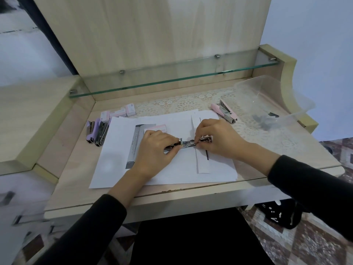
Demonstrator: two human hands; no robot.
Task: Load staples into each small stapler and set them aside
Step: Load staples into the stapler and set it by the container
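Bench (191, 196): pale wood, white paper sheets (118, 150) spread across it.
Stapler (188, 145): opened flat on the paper, mid-bench.
Left hand (156, 148): closed on stapler's left end.
Right hand (215, 138): fingertips pinched at right end; staple strip not discernible.
Advice: seat the strip straight in the channel, base steadied.

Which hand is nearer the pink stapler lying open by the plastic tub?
Right. The right hand works on the opened stapler just in front and left of the pink stapler; the left hand holds the stapler's other end, farther left.
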